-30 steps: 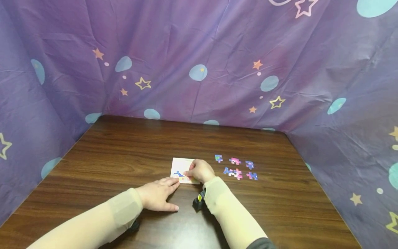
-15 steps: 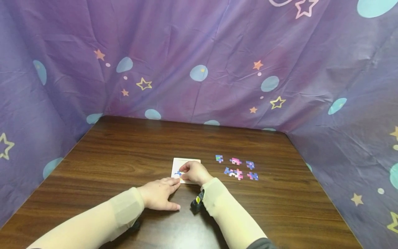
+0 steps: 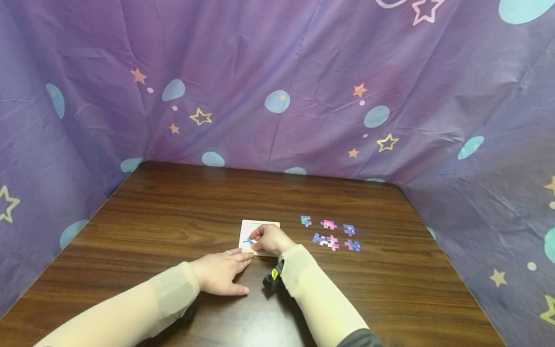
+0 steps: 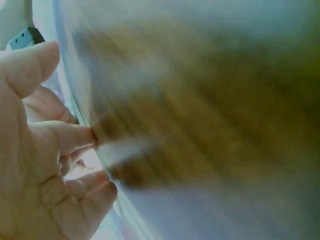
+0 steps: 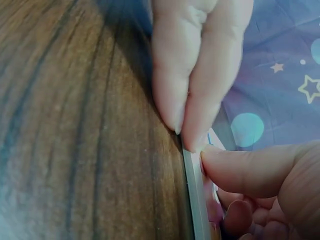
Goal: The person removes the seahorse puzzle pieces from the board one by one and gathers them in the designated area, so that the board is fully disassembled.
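Note:
A small white puzzle tray (image 3: 260, 223) lies on the table with puzzle pieces in its near left part. My right hand (image 3: 273, 239) reaches over it from the right, thumb and forefinger bent round a blue puzzle piece (image 3: 248, 241) at the tray's left side. That hand covers much of the tray's right side. In the right wrist view the thumb (image 5: 250, 167) comes down at the tray's edge (image 5: 195, 200), right by the other hand's fingertips. My left hand (image 3: 221, 272) lies palm down, fingers stretched onto the near edge of the tray, its thumb out over the table.
Several loose pink, blue and purple puzzle pieces (image 3: 329, 225) lie in two rough rows right of the tray. Among them, a pink piece (image 3: 333, 242) lies against a blue one. The brown wooden table (image 3: 173, 207) is enclosed by a purple patterned curtain (image 3: 243, 58).
My right hand has shifted slightly left over the tray, its thumb and forefinger coming to the blue puzzle piece. My left fingertips have crept a little right along the near edge.

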Available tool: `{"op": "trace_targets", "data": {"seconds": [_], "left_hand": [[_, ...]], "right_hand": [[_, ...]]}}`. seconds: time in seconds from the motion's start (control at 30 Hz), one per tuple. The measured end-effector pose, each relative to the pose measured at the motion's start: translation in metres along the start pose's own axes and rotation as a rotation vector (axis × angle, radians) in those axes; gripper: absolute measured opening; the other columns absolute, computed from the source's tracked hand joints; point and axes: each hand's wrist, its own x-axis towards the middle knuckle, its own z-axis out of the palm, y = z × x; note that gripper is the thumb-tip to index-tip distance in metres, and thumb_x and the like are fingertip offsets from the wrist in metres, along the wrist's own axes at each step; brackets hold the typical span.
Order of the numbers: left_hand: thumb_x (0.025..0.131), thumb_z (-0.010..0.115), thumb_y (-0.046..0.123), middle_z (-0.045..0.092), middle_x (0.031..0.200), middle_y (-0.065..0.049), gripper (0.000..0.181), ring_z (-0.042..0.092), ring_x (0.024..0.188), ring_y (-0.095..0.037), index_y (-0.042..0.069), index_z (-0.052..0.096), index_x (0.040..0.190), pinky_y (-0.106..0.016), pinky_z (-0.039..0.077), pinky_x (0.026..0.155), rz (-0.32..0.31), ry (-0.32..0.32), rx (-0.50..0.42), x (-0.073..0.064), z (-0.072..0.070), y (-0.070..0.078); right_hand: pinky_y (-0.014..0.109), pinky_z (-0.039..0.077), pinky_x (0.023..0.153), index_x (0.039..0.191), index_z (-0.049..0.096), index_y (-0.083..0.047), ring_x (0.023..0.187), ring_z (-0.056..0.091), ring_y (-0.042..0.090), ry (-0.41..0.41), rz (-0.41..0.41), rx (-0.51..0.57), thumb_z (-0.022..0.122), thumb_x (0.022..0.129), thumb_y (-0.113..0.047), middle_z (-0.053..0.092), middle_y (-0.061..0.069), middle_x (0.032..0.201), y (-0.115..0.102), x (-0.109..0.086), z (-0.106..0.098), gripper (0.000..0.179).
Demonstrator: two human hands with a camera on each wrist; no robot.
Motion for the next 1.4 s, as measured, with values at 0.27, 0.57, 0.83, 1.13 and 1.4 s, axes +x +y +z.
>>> {"op": "trace_targets", "data": {"seconds": [0.27,0.57,0.83,1.13,1.4], "left_hand": [[0.084,0.058,0.060,0.041,0.150,-0.003,0.079,0.036,0.137,-0.023,0.004,0.051,0.139,-0.040,0.034,0.110,0.001,0.006,0.001,0.0032,-0.0037,0.0023],[0.083,0.059,0.061,0.043,0.149,-0.003,0.079,0.038,0.136,-0.023,0.004,0.052,0.138,-0.039,0.034,0.110,-0.005,0.000,0.003,0.0068,-0.0042,0.0024],[0.083,0.058,0.060,0.040,0.151,-0.001,0.079,0.036,0.137,-0.025,0.005,0.049,0.140,-0.042,0.032,0.112,-0.021,-0.017,-0.008,0.0047,-0.0035,0.0037],[0.083,0.058,0.061,0.037,0.153,0.000,0.081,0.033,0.139,-0.026,0.006,0.048,0.142,-0.042,0.030,0.112,-0.024,-0.028,-0.018,0.0036,-0.0032,0.0028],[0.084,0.058,0.060,0.034,0.154,-0.001,0.078,0.029,0.141,-0.025,0.011,0.046,0.144,-0.042,0.028,0.113,-0.012,-0.045,-0.054,0.0002,-0.0055,0.0006]], "right_hand": [[0.017,0.048,0.063,0.094,0.067,0.004,0.072,0.053,0.011,-0.016,0.005,0.047,0.075,0.071,0.008,0.059,0.004,0.080,0.0030,0.0015,0.0015,0.025],[0.017,0.049,0.057,0.096,0.064,0.005,0.068,0.053,0.010,-0.031,0.028,0.132,0.072,0.071,0.012,0.059,0.005,0.082,0.0045,0.0020,0.0015,0.027],[0.017,0.044,0.053,0.093,0.062,0.002,0.066,0.050,0.011,-0.044,0.026,0.163,0.070,0.070,0.015,0.056,0.003,0.079,0.0032,0.0002,-0.0006,0.028],[0.018,0.045,0.054,0.093,0.060,0.002,0.068,0.050,0.012,-0.047,0.036,0.256,0.070,0.069,0.016,0.055,0.003,0.079,0.0042,0.0013,-0.0007,0.028],[0.019,0.045,0.053,0.095,0.060,0.003,0.063,0.052,0.012,-0.046,0.046,0.274,0.069,0.074,0.012,0.056,0.005,0.080,0.0057,0.0030,0.0009,0.025]]}}
